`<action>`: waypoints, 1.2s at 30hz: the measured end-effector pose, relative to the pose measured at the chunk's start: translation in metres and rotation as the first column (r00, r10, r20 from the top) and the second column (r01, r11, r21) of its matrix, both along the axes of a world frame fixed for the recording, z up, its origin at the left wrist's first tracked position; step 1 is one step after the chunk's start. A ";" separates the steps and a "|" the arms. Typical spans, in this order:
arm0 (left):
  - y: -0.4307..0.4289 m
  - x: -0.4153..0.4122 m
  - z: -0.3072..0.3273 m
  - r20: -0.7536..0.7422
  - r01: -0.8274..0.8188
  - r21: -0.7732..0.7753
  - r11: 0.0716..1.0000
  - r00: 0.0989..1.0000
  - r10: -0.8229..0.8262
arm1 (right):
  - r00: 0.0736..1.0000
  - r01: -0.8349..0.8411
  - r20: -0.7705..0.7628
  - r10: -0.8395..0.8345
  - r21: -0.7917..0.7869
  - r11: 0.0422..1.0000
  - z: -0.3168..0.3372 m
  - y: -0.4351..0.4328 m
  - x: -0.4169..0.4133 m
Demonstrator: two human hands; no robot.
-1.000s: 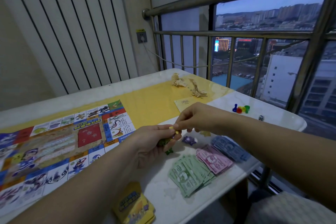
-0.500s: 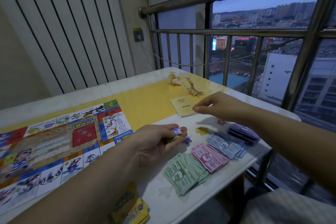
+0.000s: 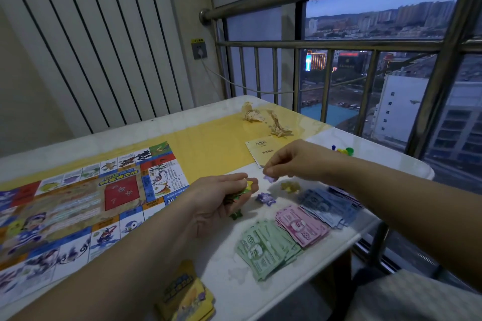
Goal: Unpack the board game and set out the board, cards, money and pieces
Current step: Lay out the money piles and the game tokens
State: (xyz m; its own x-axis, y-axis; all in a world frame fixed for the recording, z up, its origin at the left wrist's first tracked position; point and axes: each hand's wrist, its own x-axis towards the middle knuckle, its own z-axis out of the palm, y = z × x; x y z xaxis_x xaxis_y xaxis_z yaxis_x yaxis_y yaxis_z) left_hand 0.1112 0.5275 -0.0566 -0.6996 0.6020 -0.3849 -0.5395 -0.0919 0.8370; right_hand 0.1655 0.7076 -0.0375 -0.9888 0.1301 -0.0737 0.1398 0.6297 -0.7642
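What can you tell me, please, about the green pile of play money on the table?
The green pile is a loose, slightly fanned stack of thin paper notes. They are pale green with darker green print and lighter rounded patches. It lies flat on the white table, close to the near edge and turned at an angle to it. Its far right corner meets the pink pile; which lies on top cannot be told. Nothing else touches it.

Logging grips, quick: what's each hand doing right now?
Left hand: closed, holding small yellow and green pieces.
Right hand: closed, pinching a purple piece.
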 end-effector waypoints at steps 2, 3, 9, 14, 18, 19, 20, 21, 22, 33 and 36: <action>-0.003 -0.001 -0.002 0.010 -0.036 -0.004 0.999 0.999 0.036 | 0.999 -0.035 0.033 0.032 0.099 0.994 -0.008 -0.008 -0.002; -0.004 -0.001 -0.003 0.014 -0.050 -0.005 0.999 0.999 0.050 | 1.000 -0.031 0.007 0.031 0.160 0.987 -0.011 -0.012 -0.004; -0.007 0.001 -0.002 0.050 -0.078 -0.009 0.997 0.996 0.079 | 0.998 -0.048 -0.047 0.048 0.004 0.999 -0.005 -0.027 -0.007; -0.008 0.005 0.004 0.164 -0.089 0.050 0.995 0.983 0.079 | 0.998 -0.053 -0.030 0.052 -0.003 0.999 -0.007 -0.030 -0.011; -0.010 0.007 0.005 0.145 -0.067 0.066 0.996 0.988 0.056 | 1.000 0.007 -0.008 -0.008 -0.115 0.993 -0.004 -0.023 -0.009; -0.009 0.006 0.004 0.131 -0.064 0.060 0.996 0.990 0.055 | 0.999 0.035 -0.003 -0.036 -0.158 0.987 -0.002 -0.018 -0.008; -0.009 0.005 0.003 0.117 -0.060 0.055 0.997 0.992 0.053 | 0.998 0.058 -0.003 -0.059 -0.156 0.986 0.000 -0.010 -0.007; -0.008 0.004 0.002 0.104 -0.057 0.051 0.997 0.993 0.051 | 0.997 0.075 -0.002 -0.075 -0.099 0.992 0.002 -0.002 -0.004; -0.008 0.003 0.001 0.093 -0.055 0.047 0.997 0.994 0.051 | 0.997 0.079 0.011 -0.079 -0.002 0.997 0.004 0.006 -0.003; 0.004 0.010 -0.001 0.005 0.008 -0.011 1.000 1.000 -0.008 | 0.998 -0.038 0.055 0.036 0.028 0.999 0.004 -0.007 0.004; 0.001 0.011 0.000 -0.035 0.022 -0.029 0.999 0.999 -0.023 | 0.996 -0.075 0.049 0.076 -0.030 0.997 -0.002 -0.022 0.002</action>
